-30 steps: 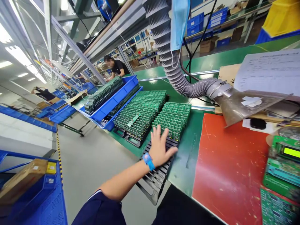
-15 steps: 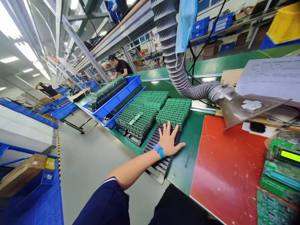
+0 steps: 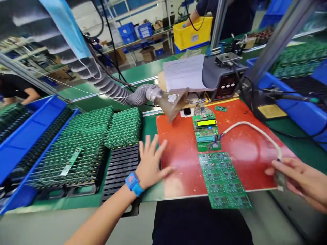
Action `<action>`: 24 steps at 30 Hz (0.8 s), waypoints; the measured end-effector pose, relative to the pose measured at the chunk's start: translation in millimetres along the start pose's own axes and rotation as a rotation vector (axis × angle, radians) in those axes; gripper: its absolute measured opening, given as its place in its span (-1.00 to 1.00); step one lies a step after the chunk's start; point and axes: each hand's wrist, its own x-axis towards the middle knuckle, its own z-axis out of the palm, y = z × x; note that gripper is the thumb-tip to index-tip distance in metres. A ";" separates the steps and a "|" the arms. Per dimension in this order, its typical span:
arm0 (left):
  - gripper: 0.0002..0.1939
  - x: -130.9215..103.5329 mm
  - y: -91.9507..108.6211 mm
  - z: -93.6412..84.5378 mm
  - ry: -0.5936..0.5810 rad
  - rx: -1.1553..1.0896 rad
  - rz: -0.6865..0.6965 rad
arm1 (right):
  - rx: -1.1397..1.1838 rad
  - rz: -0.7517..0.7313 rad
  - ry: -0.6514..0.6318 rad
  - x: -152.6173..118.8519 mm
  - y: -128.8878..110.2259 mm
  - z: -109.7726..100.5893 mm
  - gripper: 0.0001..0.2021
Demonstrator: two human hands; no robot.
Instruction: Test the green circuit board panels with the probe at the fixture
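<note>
My left hand (image 3: 151, 166) has its fingers spread and holds nothing. It hovers over the right edge of a black slotted rack (image 3: 120, 166) and the left border of the red mat (image 3: 178, 173); contact cannot be made out. At the right, my right hand (image 3: 304, 177) grips the plug end (image 3: 280, 178) of a white cable (image 3: 251, 125). That cable runs to a green programmer board (image 3: 208, 144) with a lit yellow-green display. Below this board lies a green circuit board panel (image 3: 224, 180), its lower end past the mat's front edge.
Rows of upright green circuit boards (image 3: 76, 136) fill racks at the left, beside a blue bin (image 3: 55, 109). A grey duct (image 3: 122, 97) with a clear nozzle hangs over the mat's back corner. A black soldering station (image 3: 224, 76) stands behind, near a blue tray (image 3: 288, 98).
The view has swung right. My left hand has shifted from the rack toward the red mat, still spread. My right hand with the cable has come into view.
</note>
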 end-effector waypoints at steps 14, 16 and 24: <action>-0.33 46.8 63.2 65.8 -0.380 -0.342 0.608 | 0.119 -0.202 -0.047 18.6 -14.6 104.2 -0.61; -0.37 48.7 61.5 64.9 -0.371 -0.382 0.595 | 0.063 -0.234 -0.069 17.3 -13.5 108.3 -0.58; -0.38 49.5 59.6 66.9 -0.383 -0.432 0.572 | -0.013 -0.242 -0.073 9.8 -9.0 114.3 -0.66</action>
